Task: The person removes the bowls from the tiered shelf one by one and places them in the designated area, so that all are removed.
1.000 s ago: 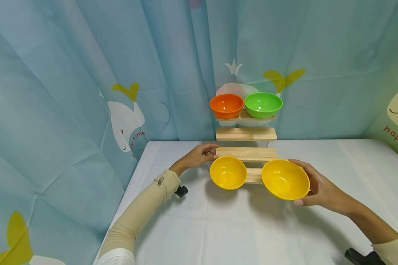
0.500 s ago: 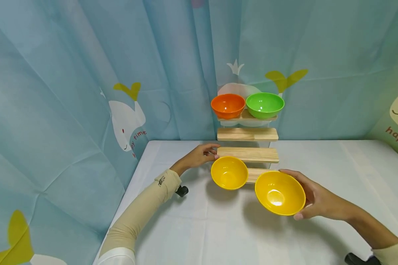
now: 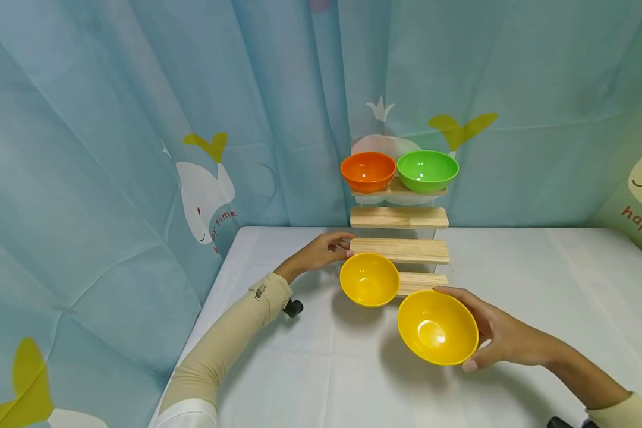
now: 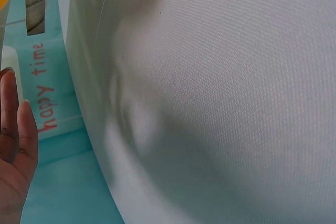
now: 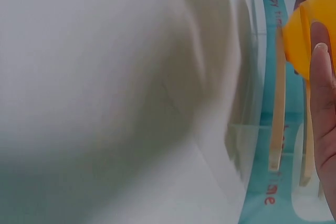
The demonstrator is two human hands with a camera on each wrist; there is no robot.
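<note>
A yellow bowl is held in my right hand, thumb at the near side of the rim and fingers on the far side. It is tilted toward me, above the white table in front of a stepped wooden rack. Another yellow bowl sits at the left of the rack's lowest step. My left hand is at the rack's left side, fingertips right at the third step's end and thumb close to that bowl's rim. In the left wrist view, the left hand's fingers look nearly straight.
An orange bowl and a green bowl stand side by side on the rack's top step. Behind the white-covered table hangs a blue curtain with whale prints.
My right hand has moved the yellow bowl toward me and to the left, away from the rack's lowest step. My left hand stays at the rack.
</note>
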